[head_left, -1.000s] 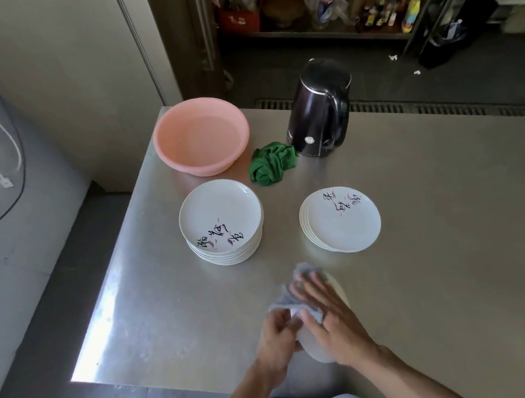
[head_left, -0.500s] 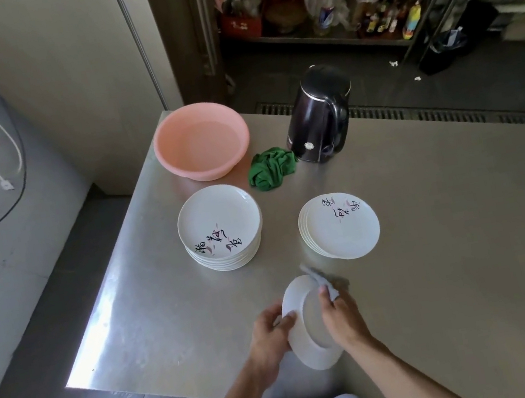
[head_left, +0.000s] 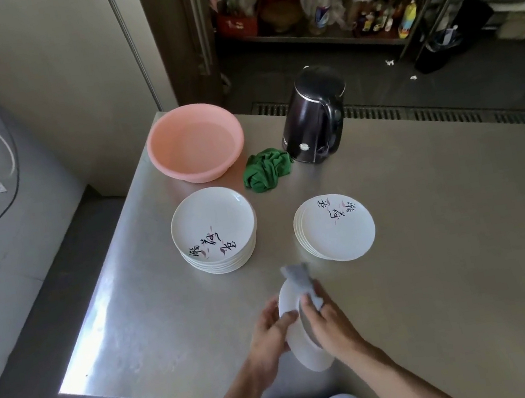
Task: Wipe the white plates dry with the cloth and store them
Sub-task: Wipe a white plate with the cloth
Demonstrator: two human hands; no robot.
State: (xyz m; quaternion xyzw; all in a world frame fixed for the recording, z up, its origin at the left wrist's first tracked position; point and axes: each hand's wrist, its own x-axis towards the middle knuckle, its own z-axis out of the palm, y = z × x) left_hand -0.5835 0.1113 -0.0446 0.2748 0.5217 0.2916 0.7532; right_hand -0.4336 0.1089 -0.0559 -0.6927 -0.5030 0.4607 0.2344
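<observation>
- The grip of the left hand (head_left: 269, 331) curls round the tilted white plate (head_left: 307, 358).
- The right hand (head_left: 331, 326) pinches the grey cloth (head_left: 299, 276) against it, over the desk (head_left: 440, 273).

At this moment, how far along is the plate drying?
Midway, probably. In hand: the left hand holds one plate tilted up while the right hand rubs it with the grey cloth. Two stacks sit on the table, a taller stack and a lower stack; which is dried cannot be told. No plate looks put away yet.
</observation>
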